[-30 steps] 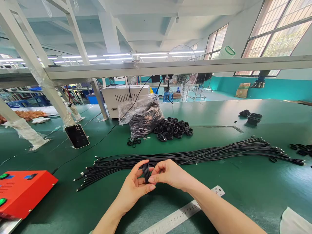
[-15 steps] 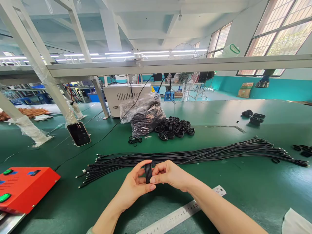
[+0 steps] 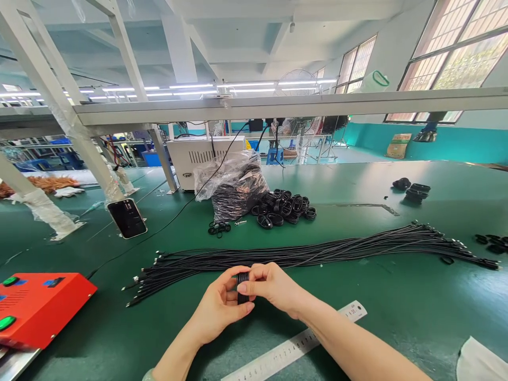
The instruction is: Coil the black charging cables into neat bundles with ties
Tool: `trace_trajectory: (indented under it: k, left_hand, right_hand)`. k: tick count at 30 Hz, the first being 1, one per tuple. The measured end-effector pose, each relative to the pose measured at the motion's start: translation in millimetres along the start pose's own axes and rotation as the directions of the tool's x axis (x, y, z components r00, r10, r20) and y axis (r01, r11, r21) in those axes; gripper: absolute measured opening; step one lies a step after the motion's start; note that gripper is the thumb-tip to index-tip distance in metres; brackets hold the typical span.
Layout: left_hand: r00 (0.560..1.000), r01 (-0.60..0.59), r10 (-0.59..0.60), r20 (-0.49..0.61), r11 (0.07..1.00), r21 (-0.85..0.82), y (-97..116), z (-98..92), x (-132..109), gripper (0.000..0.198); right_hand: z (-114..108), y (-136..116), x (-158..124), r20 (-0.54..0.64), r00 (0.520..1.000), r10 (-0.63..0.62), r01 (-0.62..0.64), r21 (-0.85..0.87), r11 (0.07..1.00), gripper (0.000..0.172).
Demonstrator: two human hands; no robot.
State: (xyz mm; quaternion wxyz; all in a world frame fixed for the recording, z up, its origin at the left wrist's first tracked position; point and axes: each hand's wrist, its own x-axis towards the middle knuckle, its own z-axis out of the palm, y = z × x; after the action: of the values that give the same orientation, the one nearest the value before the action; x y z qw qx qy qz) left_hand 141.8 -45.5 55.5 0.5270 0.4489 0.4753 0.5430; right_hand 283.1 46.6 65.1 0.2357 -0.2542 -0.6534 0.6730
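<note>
A small coil of black cable [image 3: 243,277] stands upright between my two hands, just in front of the long cable bundle. My left hand [image 3: 220,304] clasps it from the left, thumb below and index finger over the top. From the right, my right hand [image 3: 268,286] pinches the coil, its thumb lying across the windings. Behind them, straight black cables [image 3: 301,255] with metal plug ends stretch across the green table. Under my right forearm lies a steel ruler [image 3: 278,360], partly covered.
Beyond the bundle sit a pile of coiled cables [image 3: 283,208] and a plastic bag [image 3: 234,188] of black items. A red box with green buttons [image 3: 47,309] is at left, near a phone [image 3: 127,218] leaning on a frame post. White cloth [image 3: 480,362] lies at lower right.
My right thumb has moved up and left across the coil's face, covering more of it. The coil stays at nearly the same spot, held by both hands.
</note>
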Motion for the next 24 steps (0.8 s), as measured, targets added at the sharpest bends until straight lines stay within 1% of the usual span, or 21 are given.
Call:
trace_trajectory:
  k: [3, 5, 8, 10, 12, 14, 16, 18, 21, 22, 24]
  left_hand:
    - [1.000, -0.005, 0.005, 0.002, 1.000, -0.007, -1.6, -1.9, 0.8, 0.064]
    - [1.000, 0.001, -0.001, 0.013, 0.999, -0.039, -1.4, -4.5, 1.3, 0.067]
    - [0.998, 0.018, -0.009, 0.063, 0.991, -0.135, 1.5, -10.0, 0.6, 0.068]
    - [0.996, 0.020, -0.003, 0.087, 0.981, -0.193, 4.4, -13.6, -0.8, 0.070]
    - [0.996, 0.019, 0.002, 0.093, 0.976, -0.218, 6.6, -16.0, -2.2, 0.076]
    - [0.996, 0.021, -0.001, 0.092, 0.977, -0.214, 7.9, -16.8, -3.6, 0.078]
    - [0.996, 0.023, -0.005, 0.087, 0.980, -0.200, 8.6, -16.1, -4.8, 0.076]
    - [0.997, 0.017, -0.003, 0.075, 0.981, -0.191, 9.3, -14.8, -5.8, 0.074]
    - [0.998, 0.016, -0.005, 0.060, 0.982, -0.186, 10.8, -12.6, -7.1, 0.074]
    - [0.998, 0.023, -0.011, 0.063, 0.982, -0.186, 11.2, -12.0, -7.4, 0.074]
    - [0.997, 0.040, -0.026, 0.077, 0.982, -0.187, 11.9, -11.3, -7.8, 0.074]
  right_hand:
    - [5.3, 1.2, -0.2, -0.036, 0.999, -0.020, 0.020, -0.010, 1.000, 0.043]
    - [4.8, -3.2, -0.6, -0.029, 0.999, -0.023, 0.023, -0.014, 1.000, 0.044]
    - [-3.9, -16.0, -1.0, -0.017, 0.999, -0.037, 0.036, -0.034, 0.999, 0.052]
    - [-12.5, -25.6, -1.9, -0.069, 0.996, -0.056, 0.053, -0.050, 0.997, 0.055]
    - [-20.0, -33.5, -3.5, -0.120, 0.990, -0.076, 0.069, -0.067, 0.995, 0.049]
    - [-24.1, -38.6, -5.5, -0.126, 0.989, -0.080, 0.068, -0.099, 0.993, 0.043]
    - [-24.2, -40.9, -7.2, -0.089, 0.994, -0.062, 0.050, -0.129, 0.990, 0.040]
    - [-21.0, -40.7, -8.6, -0.022, 0.998, -0.052, 0.048, -0.145, 0.988, 0.038]
    - [-12.8, -36.7, -9.9, 0.088, 0.991, -0.102, 0.112, -0.121, 0.986, 0.024]
    - [-10.3, -34.8, -10.1, 0.110, 0.986, -0.124, 0.137, -0.119, 0.983, 0.019]
    - [-7.5, -31.1, -10.0, 0.130, 0.979, -0.154, 0.172, -0.133, 0.976, 0.015]
